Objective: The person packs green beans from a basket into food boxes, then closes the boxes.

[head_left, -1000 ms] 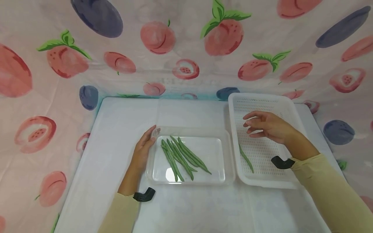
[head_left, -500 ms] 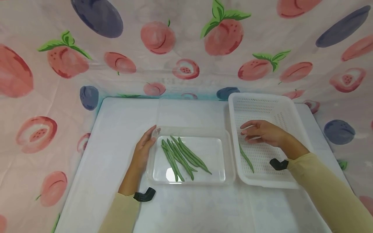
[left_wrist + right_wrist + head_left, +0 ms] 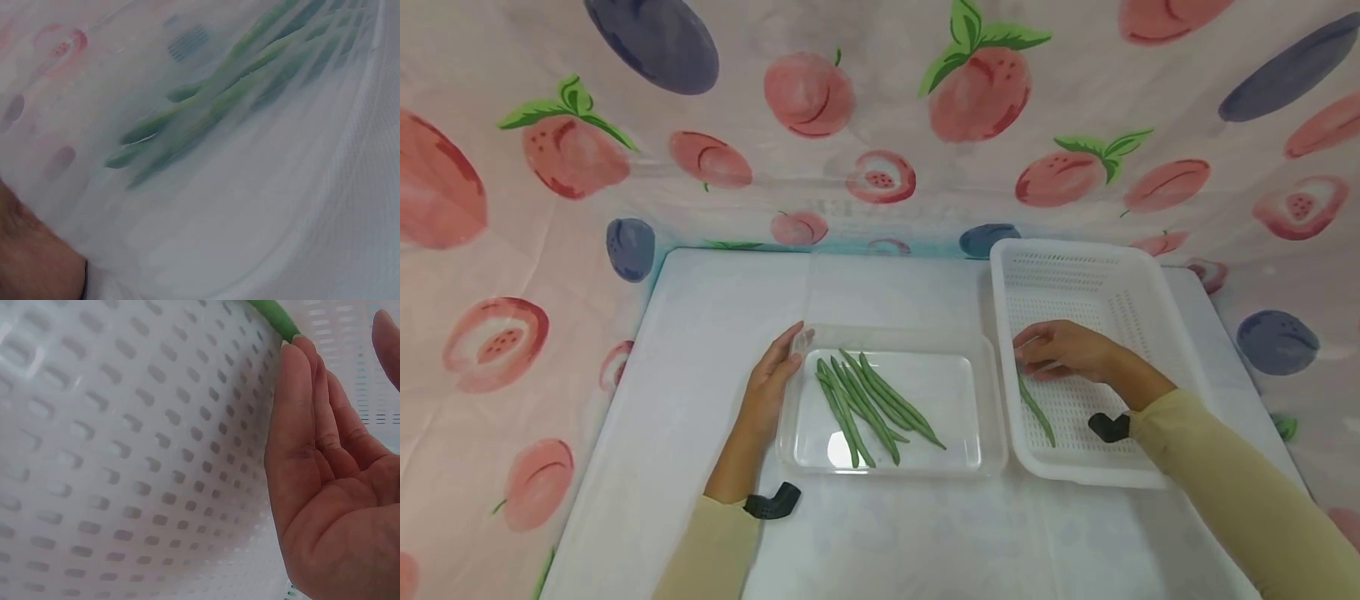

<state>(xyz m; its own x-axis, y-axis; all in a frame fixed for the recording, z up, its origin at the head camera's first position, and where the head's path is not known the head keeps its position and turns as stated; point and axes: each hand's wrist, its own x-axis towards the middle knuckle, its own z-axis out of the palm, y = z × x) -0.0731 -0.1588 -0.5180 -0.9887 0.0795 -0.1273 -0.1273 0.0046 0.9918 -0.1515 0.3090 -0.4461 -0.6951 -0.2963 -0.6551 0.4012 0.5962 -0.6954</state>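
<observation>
Several green beans [image 3: 868, 400] lie bunched in a clear plastic container [image 3: 988, 400]. My left hand [image 3: 767, 387] holds the container's left side near the far corner, its thumb at the rim. One more green bean [image 3: 1039, 412] rests along the left side of a white slotted basket [image 3: 1150, 333]. Over that bean's far end reaches my right hand [image 3: 1071, 350]. In the right wrist view, the fingertips are right at the green bean [image 3: 273, 315] and the thumb stands apart. The left wrist view shows blurred beans [image 3: 206, 106] through the container wall.
A white-covered table [image 3: 722, 292] bears the container and the basket side by side, close together. Behind and at the sides hangs a pink curtain [image 3: 715, 225] printed with fruit. The basket's raised rim runs beside my right hand.
My right hand has come down and slightly nearer me inside the basket, down to the far end of the single bean. The left hand and the container have stayed put.
</observation>
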